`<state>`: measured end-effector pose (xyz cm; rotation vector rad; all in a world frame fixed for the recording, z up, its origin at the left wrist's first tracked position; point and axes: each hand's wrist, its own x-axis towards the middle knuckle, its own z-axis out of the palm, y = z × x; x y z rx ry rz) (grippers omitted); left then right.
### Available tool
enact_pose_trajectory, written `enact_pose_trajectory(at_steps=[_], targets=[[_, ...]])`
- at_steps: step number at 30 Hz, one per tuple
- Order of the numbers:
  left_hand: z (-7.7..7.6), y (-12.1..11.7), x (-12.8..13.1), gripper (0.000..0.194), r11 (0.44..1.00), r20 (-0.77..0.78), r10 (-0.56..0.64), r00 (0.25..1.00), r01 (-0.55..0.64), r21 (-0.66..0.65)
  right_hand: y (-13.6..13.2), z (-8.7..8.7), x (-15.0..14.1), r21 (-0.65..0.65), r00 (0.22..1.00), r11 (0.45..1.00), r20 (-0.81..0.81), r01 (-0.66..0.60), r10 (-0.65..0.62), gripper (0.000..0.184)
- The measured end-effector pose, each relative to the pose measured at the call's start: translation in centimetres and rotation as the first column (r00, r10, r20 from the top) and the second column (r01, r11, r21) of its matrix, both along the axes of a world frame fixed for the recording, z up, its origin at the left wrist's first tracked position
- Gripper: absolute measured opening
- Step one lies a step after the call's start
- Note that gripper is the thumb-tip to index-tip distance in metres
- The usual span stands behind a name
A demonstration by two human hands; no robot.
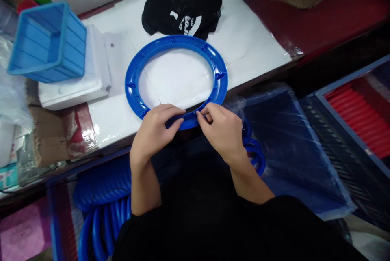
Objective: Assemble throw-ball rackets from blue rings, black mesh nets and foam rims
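Observation:
A blue plastic ring [219, 75] lies with its channelled side up, its near edge reaching past the front of the white-covered bench. Small ribs and posts run around the channel. My left hand [158, 127] is closed on the near rim, thumb and forefinger pinched left of centre. Just to its right, my right hand [221, 127] pinches the same rim, fingers curled. Only a small gap parts the two sets of fingertips. Whether something tiny is also between the fingers cannot be made out.
A blue plastic bin [74, 46] stands on a white foam block [76, 90] at left. Black printed cloth [183, 5] lies behind the ring. Below the bench are stacked blue rings [103, 220], a plastic-lined blue crate [292, 143] and a crate of red rings [359, 115].

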<state>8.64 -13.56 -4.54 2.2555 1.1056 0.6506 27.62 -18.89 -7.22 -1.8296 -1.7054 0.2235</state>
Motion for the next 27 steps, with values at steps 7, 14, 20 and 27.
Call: enact_pose_trajectory(at_steps=[7, 14, 20, 27], targets=[[-0.8, -0.9, 2.7, 0.023, 0.998, -0.158, 0.051, 0.986, -0.044, 0.048, 0.0, 0.3, -0.1, -0.083, 0.999, 0.996, 0.051, -0.015, 0.019, 0.022], [-1.7, -1.0, 2.7, 0.023, 0.991, -0.128, 0.090, 0.988, -0.077, 0.106, 0.3, 1.9, 2.4, -0.083, 0.968, 0.975, -0.161, -0.206, 0.191, 0.011], [-2.1, -1.0, 2.7, 0.021, 0.991, -0.073, 0.103, 0.992, -0.096, 0.096, 1.5, 1.2, 3.8, 0.058, 0.967, 0.986, -0.198, -0.154, 0.162, 0.009], [-2.4, -1.2, 2.7, 0.021, 0.991, -0.014, 0.102, 0.995, -0.100, 0.092, 1.6, 0.4, 3.3, 0.053, 0.979, 0.993, -0.171, -0.106, 0.114, 0.012]])
